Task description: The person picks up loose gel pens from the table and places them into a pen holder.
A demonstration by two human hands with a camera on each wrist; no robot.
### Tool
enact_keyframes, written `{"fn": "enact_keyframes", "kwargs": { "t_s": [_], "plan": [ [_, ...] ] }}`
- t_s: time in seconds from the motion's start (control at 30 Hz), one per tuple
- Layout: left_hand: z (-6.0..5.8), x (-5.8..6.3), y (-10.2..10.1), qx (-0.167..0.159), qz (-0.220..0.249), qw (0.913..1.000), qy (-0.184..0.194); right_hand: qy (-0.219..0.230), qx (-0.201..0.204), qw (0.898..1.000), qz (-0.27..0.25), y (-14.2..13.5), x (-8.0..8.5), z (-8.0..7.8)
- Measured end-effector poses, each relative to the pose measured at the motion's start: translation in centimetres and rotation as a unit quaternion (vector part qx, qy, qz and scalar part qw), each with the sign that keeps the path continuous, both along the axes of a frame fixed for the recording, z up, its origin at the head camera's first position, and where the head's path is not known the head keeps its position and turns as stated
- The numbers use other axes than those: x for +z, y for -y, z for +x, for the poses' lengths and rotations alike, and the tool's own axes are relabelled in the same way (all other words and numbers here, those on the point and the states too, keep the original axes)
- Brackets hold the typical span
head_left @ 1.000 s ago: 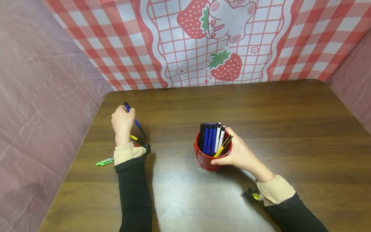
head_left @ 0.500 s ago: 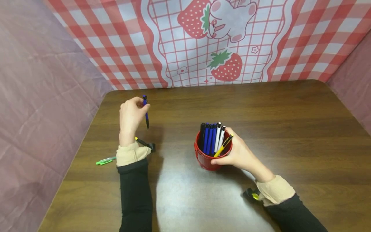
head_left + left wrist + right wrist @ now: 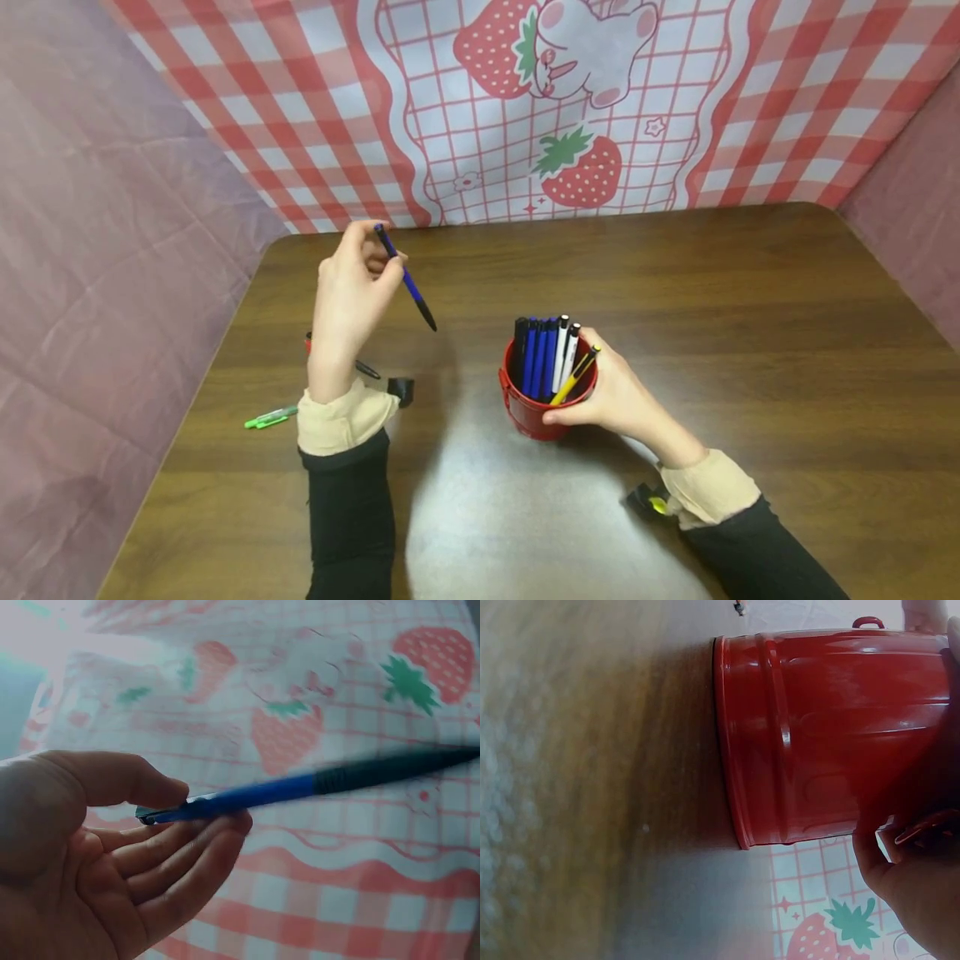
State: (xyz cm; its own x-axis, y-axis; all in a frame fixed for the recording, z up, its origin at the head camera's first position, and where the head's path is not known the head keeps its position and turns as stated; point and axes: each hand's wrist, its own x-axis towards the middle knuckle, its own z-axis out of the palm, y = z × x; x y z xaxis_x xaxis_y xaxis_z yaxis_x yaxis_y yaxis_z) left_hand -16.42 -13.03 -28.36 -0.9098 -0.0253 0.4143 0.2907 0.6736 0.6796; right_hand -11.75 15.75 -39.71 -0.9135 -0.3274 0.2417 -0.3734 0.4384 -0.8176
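Observation:
My left hand [image 3: 352,292] is raised over the left side of the table and pinches a blue pen [image 3: 410,283] between thumb and fingers. The pen's black tip slants down toward the right. In the left wrist view the same pen [image 3: 262,793] lies across the fingertips, slightly blurred. At mid-table stands a small red bucket [image 3: 534,421], and my right hand [image 3: 615,396] grips it by the rim from the right. Black, blue and white pens [image 3: 542,358] stand in it, along with a yellow pen [image 3: 576,377] leaning right. The right wrist view shows the bucket's wall [image 3: 840,735] close up.
A green pen [image 3: 270,418] lies on the wooden table [image 3: 712,308] at the left. Another dark pen [image 3: 367,369] pokes out from behind the left wrist, mostly hidden. A red-checked strawberry cloth [image 3: 585,171] hangs along the table's back edge.
My left hand has lifted the blue pen off the table, moving up and to the right, and the pen has swung its tip toward the bucket. My right hand stays on the bucket.

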Motion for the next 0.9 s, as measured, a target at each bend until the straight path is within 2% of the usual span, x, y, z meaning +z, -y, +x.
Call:
{"fn": "enact_keyframes", "kwargs": {
  "t_s": [0.2, 0.4, 0.6, 0.8, 0.9],
  "plan": [
    [2.1, 1.4, -1.0, -0.078, 0.059, 0.9939, -0.050, 0.002, 0.001, 1.000, -0.004, -0.1, 0.0, -0.1],
    [3.0, 1.7, -2.4, -0.163, 0.109, 0.9761, -0.093, 0.001, 0.000, 1.000, 0.002, -0.1, 0.0, -0.1],
    [3.1, 1.5, -3.3, -0.227, 0.078, 0.9670, -0.085, -0.007, 0.003, 1.000, -0.001, -0.1, -0.2, -0.2],
    [3.2, 1.1, -4.8, -0.258, 0.072, 0.9609, -0.071, -0.005, -0.002, 1.000, 0.009, 0.1, 0.0, 0.0],
    [3.1, 0.8, -5.6, -0.273, 0.061, 0.9577, -0.068, -0.004, -0.003, 1.000, 0.012, 0.4, 1.1, 0.4]
  ]
}}
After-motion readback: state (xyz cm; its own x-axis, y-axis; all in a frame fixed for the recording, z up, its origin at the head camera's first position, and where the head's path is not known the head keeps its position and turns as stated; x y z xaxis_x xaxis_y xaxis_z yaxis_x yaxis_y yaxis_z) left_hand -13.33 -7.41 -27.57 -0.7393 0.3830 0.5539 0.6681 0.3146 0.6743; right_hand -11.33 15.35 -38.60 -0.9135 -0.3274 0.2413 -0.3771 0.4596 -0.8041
